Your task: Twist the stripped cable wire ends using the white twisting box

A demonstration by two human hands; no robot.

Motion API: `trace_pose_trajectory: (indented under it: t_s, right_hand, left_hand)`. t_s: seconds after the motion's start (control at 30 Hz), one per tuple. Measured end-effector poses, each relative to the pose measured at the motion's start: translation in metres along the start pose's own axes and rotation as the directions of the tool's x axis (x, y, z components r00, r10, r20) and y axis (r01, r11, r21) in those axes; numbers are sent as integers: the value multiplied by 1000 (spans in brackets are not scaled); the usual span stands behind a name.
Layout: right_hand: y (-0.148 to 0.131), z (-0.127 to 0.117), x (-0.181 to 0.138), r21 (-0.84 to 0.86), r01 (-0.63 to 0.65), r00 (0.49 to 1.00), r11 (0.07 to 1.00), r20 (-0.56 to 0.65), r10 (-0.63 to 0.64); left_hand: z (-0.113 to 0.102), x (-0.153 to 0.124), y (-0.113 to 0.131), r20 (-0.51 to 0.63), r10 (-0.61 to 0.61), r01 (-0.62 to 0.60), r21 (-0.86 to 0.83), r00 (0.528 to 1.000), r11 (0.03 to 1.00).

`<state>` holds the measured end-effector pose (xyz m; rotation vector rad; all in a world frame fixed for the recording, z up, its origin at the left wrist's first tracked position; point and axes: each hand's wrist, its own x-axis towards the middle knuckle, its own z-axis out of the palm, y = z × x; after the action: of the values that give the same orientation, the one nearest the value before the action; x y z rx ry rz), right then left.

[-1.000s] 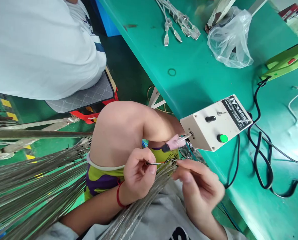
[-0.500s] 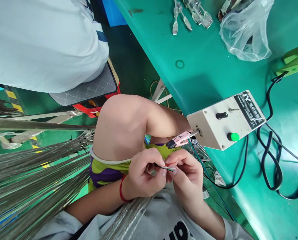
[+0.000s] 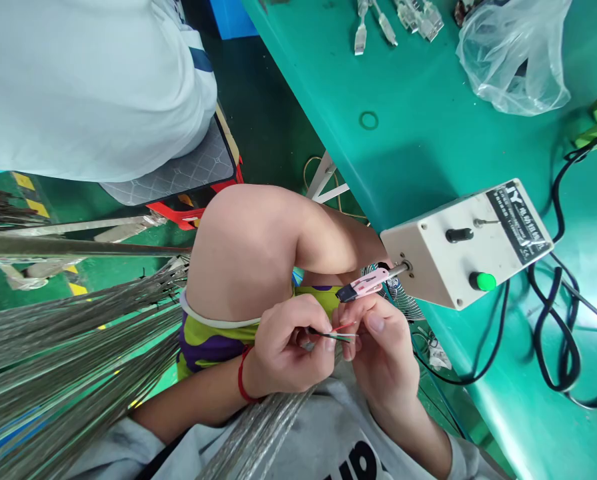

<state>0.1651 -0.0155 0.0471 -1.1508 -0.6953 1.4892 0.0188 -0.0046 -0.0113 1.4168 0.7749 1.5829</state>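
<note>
My left hand (image 3: 293,347) is closed in a pinch around a cable end. Out of its fingertips fan thin coloured wires (image 3: 343,335), red, white, green and black among them. My right hand (image 3: 385,350) is beside them with its thumb raised off the wires and its fingers curled behind their tips; whether these touch is hard to see. A bundle of clear-sheathed silvery cables (image 3: 268,433) runs below my left hand across my lap. Just above the hands, a pink clip (image 3: 365,287) sits on the shaft of a beige motor box (image 3: 463,243).
The box, with a green knob (image 3: 485,281), stands at the edge of the green table (image 3: 408,160). USB cable ends (image 3: 361,37) and a clear plastic bag (image 3: 515,60) lie farther back. Black cords (image 3: 553,333) coil at right. A co-worker in white (image 3: 93,87) sits at left. Many cables (image 3: 78,360) hang at lower left.
My right thumb has lifted away from the wires, and the right hand has drawn slightly to the right. The wire ends now show spread apart. My left hand keeps its pinch.
</note>
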Motion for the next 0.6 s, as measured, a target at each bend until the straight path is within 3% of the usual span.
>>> trace_pose_trajectory:
  t_s: [0.23,0.37,0.43,0.6]
  right_hand:
    - [3,-1,12,-59,98,991,993,-87,-103]
    - [1,2,18,-3,66,990,998,-126,-66]
    - [-2,3,21,28,23,995,999,-94,-20]
    - [-5,3,26,187,-29,993,982,114,8]
  left_hand:
    - [-3,4,-1,-58,-23,24,1,998,1000]
    - [-4,11,3,-134,-32,36,27,990,999]
    - [-4,13,5,-153,-55,63,45,987,997]
    - [-3,18,7,-102,-115,120,38,988,992]
